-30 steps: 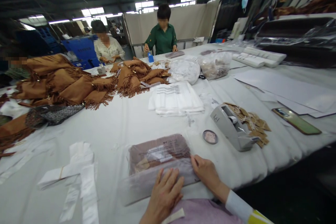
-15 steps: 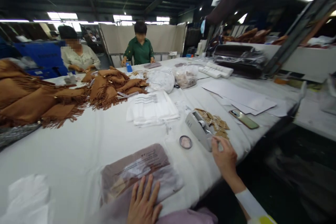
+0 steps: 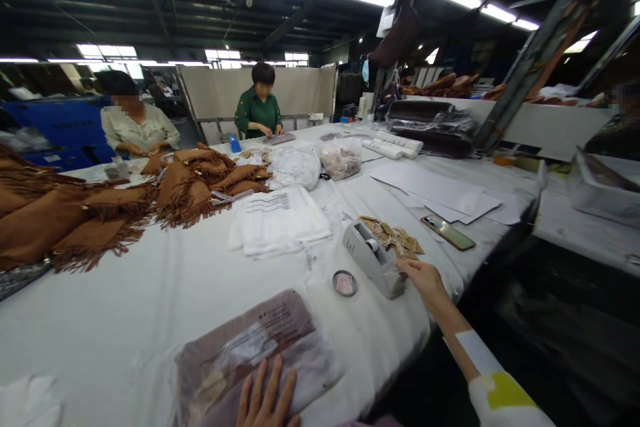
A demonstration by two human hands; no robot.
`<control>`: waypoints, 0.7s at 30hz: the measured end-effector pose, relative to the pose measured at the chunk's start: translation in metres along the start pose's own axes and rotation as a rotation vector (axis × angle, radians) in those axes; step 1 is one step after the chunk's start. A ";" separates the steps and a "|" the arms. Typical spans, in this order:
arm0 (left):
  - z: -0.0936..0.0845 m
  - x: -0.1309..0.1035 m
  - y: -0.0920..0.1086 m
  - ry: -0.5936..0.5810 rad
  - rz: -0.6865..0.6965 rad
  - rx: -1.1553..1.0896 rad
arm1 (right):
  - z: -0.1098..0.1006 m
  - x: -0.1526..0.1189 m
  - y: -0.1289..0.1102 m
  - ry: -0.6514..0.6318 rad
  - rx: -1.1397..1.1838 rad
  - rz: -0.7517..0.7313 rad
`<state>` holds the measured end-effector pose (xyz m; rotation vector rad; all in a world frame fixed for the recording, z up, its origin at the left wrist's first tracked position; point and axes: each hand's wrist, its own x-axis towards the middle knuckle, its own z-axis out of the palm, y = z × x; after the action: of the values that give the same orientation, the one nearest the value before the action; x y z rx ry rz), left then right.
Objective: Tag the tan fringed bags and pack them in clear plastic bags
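My left hand [image 3: 267, 397] lies flat with fingers spread on a clear printed plastic bag [image 3: 255, 347] holding a mauve-brown folded article. At the grey tape dispenser [image 3: 373, 257], my right hand [image 3: 420, 277] pinches with thumb and forefinger at the cutter end. The fingers appear closed on the end of the clear tape, which is hard to make out. A small round dish-like object [image 3: 345, 283] with a pale pink centre lies left of the dispenser. Brown paper tags [image 3: 395, 237] with strings are heaped behind it.
White printed plastic bags [image 3: 280, 221] lie beyond the bagged article. Brown fringed pieces [image 3: 100, 203] fill the left side. A phone [image 3: 447, 232] and white sheets [image 3: 440, 193] lie at the right, near the table edge. Two people [image 3: 260, 103] work across the table.
The view has shifted a little. My right hand has turned and now sits closer against the dispenser's end. My left hand stays flat on the bag.
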<state>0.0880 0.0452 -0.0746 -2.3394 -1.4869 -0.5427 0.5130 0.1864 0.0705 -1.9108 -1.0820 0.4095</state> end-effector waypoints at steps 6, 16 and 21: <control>0.000 -0.001 0.000 0.018 -0.001 0.014 | -0.019 -0.024 0.018 0.131 -0.040 0.044; -0.025 0.013 -0.008 0.008 0.062 -0.023 | 0.002 -0.054 0.031 0.163 -0.185 0.091; -0.056 0.025 -0.011 -0.081 0.089 0.002 | 0.012 -0.075 0.040 0.105 -0.220 0.156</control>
<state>0.0793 0.0445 -0.0129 -2.4390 -1.4084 -0.4283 0.4832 0.1221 0.0214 -2.1951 -0.9447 0.2816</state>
